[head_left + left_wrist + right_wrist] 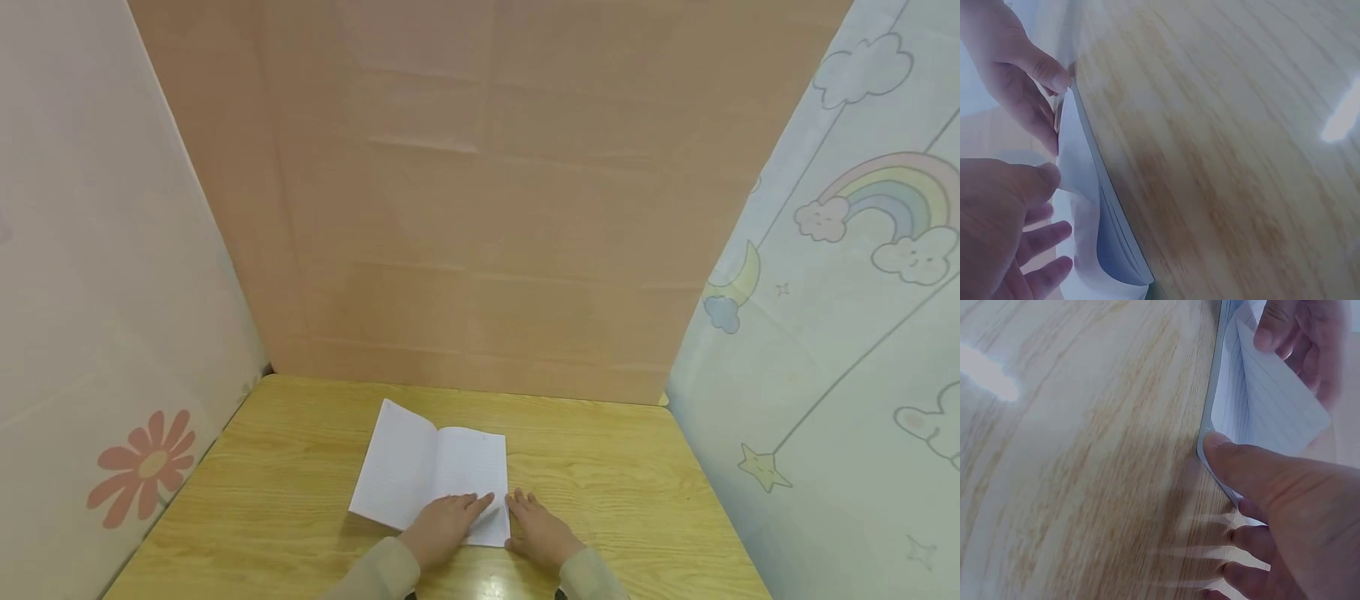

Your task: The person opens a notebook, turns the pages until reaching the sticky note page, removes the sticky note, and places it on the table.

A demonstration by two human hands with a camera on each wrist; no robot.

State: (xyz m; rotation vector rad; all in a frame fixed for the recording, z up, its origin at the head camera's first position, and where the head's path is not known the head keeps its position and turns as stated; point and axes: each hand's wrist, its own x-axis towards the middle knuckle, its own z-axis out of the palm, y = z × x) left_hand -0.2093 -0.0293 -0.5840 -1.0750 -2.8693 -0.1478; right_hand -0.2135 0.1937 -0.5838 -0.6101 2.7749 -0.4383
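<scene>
An open notebook point(393, 467) with lined white pages lies on the wooden table, its left side tilted up off the tabletop. Over the lower part of its right side, my left hand point(441, 527) pinches a page between thumb and fingers. That lined page point(1282, 403) is lifted and bends away from the pages below it in the right wrist view. At the lower right corner is my right hand point(546, 533). Its thumb point(1241, 459) rests on the corner, while the other fingers lie along the notebook's right edge, close to the table.
The wooden table point(630, 492) stretches around the notebook. A brown paper-like sheet point(480, 208) hangs behind it. Light patterned panels stand on both sides, the left one point(112, 292) with a red flower and the right one point(825, 358) with clouds and a rainbow.
</scene>
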